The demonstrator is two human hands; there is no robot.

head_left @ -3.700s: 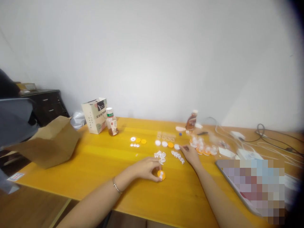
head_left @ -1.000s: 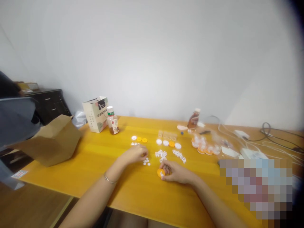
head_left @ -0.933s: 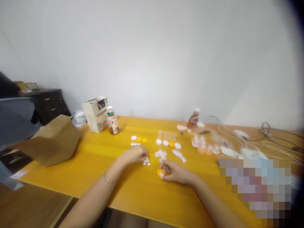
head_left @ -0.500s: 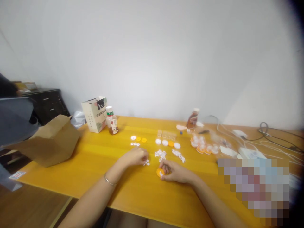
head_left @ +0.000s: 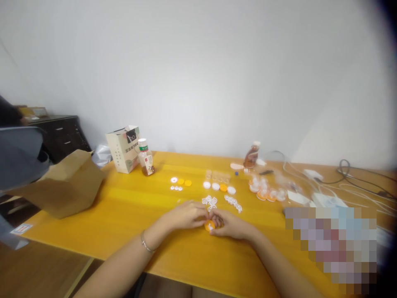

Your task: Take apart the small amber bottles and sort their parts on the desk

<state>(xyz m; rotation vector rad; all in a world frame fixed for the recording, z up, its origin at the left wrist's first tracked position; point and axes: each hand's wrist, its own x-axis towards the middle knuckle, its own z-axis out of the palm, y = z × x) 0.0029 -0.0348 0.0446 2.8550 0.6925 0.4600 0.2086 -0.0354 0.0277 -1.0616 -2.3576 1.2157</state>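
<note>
My right hand (head_left: 230, 224) is closed around the edge of a round orange cap (head_left: 208, 228), pinching it between thumb and fingers above the table. Something small and white lies in the middle of the cap. Beside it, my left hand (head_left: 190, 215) has its fingertips drawn together at the cap's left upper edge; what they pinch, if anything, is hidden. Just beyond the hands lie white openwork gear-like discs (head_left: 210, 201) and a second row of them (head_left: 233, 203). Farther back, white caps (head_left: 215, 187) and an orange one (head_left: 223, 188) form a row.
Clear cups (head_left: 220, 177) stand behind the caps. Back left are yellow discs (head_left: 187, 183), small white pieces (head_left: 176, 188), a bottle (head_left: 146, 158), a paper bag (head_left: 122, 151) and a brown bag (head_left: 74, 182). Orange-based clear pieces (head_left: 266, 192), a brown bottle (head_left: 252, 155) and cables (head_left: 347, 167) occupy the right.
My left hand has moved right, from the small white pieces on the table to the orange cap. Those pieces are now hidden behind it. My right hand has stayed in place with the cap.
</note>
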